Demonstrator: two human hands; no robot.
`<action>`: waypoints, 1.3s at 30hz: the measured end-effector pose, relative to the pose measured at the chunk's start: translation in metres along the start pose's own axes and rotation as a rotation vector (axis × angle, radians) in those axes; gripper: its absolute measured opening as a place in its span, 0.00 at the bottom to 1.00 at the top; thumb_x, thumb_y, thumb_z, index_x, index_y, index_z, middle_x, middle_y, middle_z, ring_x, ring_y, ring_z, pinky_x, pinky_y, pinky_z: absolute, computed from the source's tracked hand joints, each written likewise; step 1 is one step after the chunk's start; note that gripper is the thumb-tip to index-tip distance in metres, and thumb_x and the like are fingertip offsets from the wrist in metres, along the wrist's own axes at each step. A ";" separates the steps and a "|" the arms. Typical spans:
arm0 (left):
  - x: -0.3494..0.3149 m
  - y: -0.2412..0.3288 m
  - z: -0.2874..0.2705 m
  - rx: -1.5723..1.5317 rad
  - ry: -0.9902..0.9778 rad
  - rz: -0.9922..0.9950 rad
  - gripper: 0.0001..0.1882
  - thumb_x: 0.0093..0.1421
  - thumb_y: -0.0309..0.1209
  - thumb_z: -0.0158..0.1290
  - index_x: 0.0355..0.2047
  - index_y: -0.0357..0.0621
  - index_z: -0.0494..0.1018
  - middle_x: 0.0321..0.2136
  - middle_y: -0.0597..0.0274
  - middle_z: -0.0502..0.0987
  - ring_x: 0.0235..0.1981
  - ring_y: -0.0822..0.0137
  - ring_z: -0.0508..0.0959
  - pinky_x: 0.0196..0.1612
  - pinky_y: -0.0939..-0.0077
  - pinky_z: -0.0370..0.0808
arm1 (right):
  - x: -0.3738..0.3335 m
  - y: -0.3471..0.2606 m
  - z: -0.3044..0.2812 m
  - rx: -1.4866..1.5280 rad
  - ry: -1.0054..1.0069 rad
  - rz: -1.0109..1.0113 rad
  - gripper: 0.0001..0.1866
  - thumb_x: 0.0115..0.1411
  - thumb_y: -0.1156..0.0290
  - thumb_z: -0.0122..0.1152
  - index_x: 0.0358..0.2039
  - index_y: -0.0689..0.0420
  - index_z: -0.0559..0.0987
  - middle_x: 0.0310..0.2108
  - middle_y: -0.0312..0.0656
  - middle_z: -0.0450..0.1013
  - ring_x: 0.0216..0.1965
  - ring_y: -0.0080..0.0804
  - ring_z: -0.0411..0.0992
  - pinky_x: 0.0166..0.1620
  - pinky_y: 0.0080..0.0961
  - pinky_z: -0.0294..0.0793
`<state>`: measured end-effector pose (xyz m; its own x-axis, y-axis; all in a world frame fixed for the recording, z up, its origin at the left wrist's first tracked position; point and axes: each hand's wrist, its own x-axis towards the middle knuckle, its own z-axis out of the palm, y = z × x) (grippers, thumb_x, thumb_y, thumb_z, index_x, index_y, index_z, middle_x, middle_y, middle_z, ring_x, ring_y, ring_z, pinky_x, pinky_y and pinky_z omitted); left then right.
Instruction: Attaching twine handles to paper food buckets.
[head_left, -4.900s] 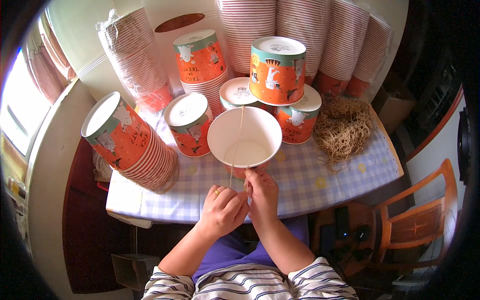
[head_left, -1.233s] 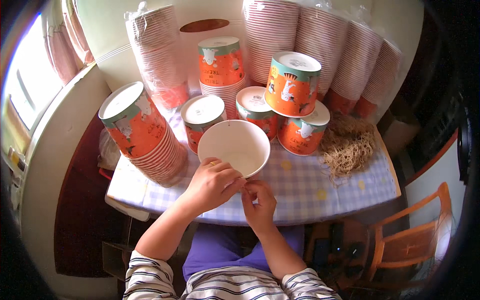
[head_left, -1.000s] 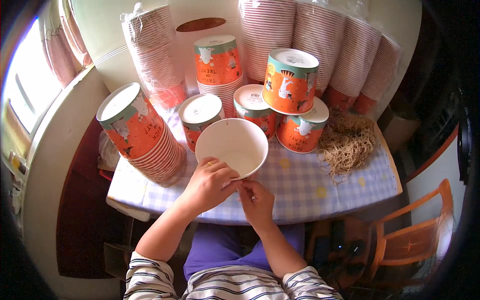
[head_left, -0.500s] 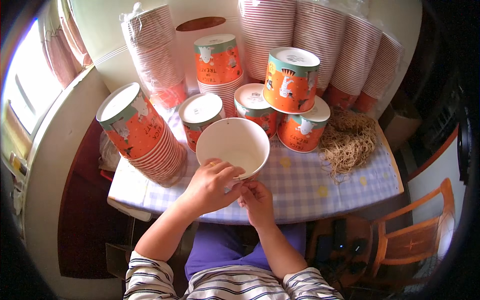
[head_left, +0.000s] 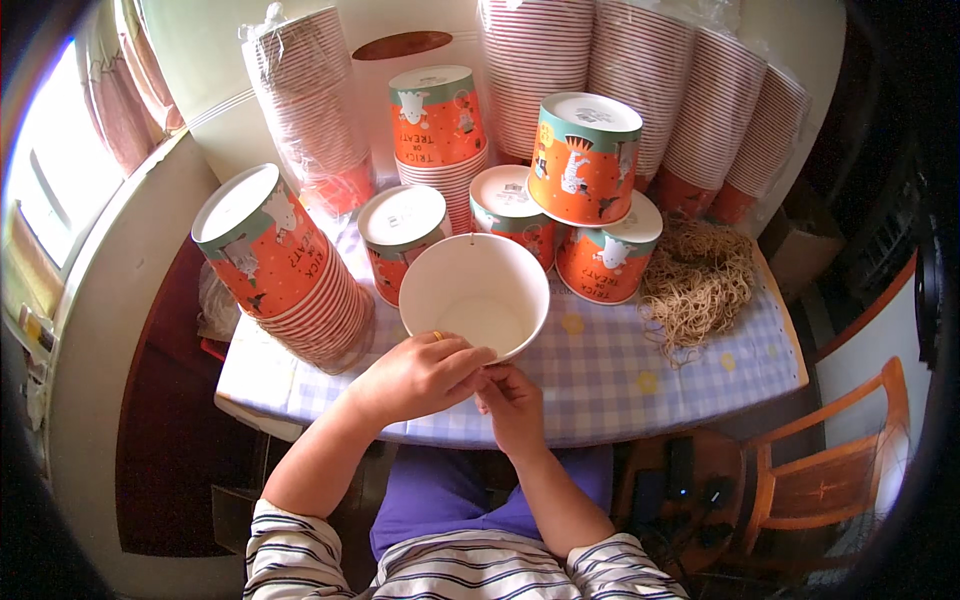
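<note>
A white-lined paper bucket (head_left: 478, 296) is tilted with its open mouth toward me, just above the checked tablecloth (head_left: 600, 385). My left hand (head_left: 420, 375) grips its near rim, fingers curled over the edge. My right hand (head_left: 510, 400) is pinched together right beside it under the rim, fingertips touching the left hand's; whether it holds a thin string is too fine to tell. A small hole shows at the bucket's far rim.
Orange printed buckets stand upside down behind: a leaning stack (head_left: 285, 265) at left, single ones (head_left: 400, 230), (head_left: 585, 155), (head_left: 610, 255). Tall wrapped stacks (head_left: 310, 110), (head_left: 640, 90) line the wall. A heap of tan string (head_left: 700, 285) lies right. A wooden chair (head_left: 820, 470) stands lower right.
Earlier a string ran up across the bucket's mouth; now none shows there. My left hand moved onto the near rim and both hands stay pinched together there. The bucket barely shifted.
</note>
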<state>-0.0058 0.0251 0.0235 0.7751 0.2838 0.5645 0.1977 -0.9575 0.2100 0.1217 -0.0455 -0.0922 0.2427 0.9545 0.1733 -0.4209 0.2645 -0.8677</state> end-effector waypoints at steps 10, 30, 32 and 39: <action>-0.003 -0.009 -0.001 -0.036 0.006 0.008 0.18 0.46 0.22 0.59 0.40 0.42 0.75 0.27 0.58 0.78 0.28 0.59 0.80 0.33 0.68 0.78 | 0.002 -0.007 0.002 -0.123 0.038 0.053 0.04 0.61 0.73 0.59 0.33 0.59 0.76 0.20 0.31 0.69 0.20 0.15 0.63 0.24 0.15 0.62; -0.017 -0.025 -0.036 0.030 -0.076 -0.214 0.09 0.41 0.17 0.54 0.24 0.43 0.73 0.38 0.59 0.74 0.52 0.54 0.71 0.57 0.54 0.65 | 0.029 -0.068 -0.085 -0.358 0.184 0.014 0.05 0.59 0.72 0.58 0.34 0.58 0.78 0.28 0.30 0.72 0.29 0.13 0.67 0.33 0.14 0.66; -0.023 -0.026 -0.043 0.089 -0.073 -0.325 0.09 0.43 0.16 0.53 0.23 0.43 0.75 0.46 0.54 0.72 0.56 0.49 0.67 0.57 0.56 0.66 | 0.039 -0.069 -0.079 -0.386 0.218 -0.051 0.08 0.59 0.69 0.58 0.36 0.59 0.78 0.30 0.30 0.73 0.28 0.13 0.66 0.32 0.11 0.63; -0.015 -0.010 -0.045 0.061 0.099 -0.517 0.13 0.50 0.17 0.49 0.35 0.40 0.77 0.49 0.47 0.73 0.52 0.48 0.71 0.53 0.61 0.70 | 0.030 -0.053 -0.059 -0.158 -0.038 0.081 0.12 0.61 0.69 0.58 0.43 0.61 0.75 0.37 0.37 0.75 0.37 0.22 0.72 0.43 0.20 0.72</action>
<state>-0.0464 0.0324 0.0487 0.5072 0.7204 0.4732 0.5757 -0.6917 0.4360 0.2031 -0.0387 -0.0682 0.1789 0.9771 0.1152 -0.2946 0.1649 -0.9413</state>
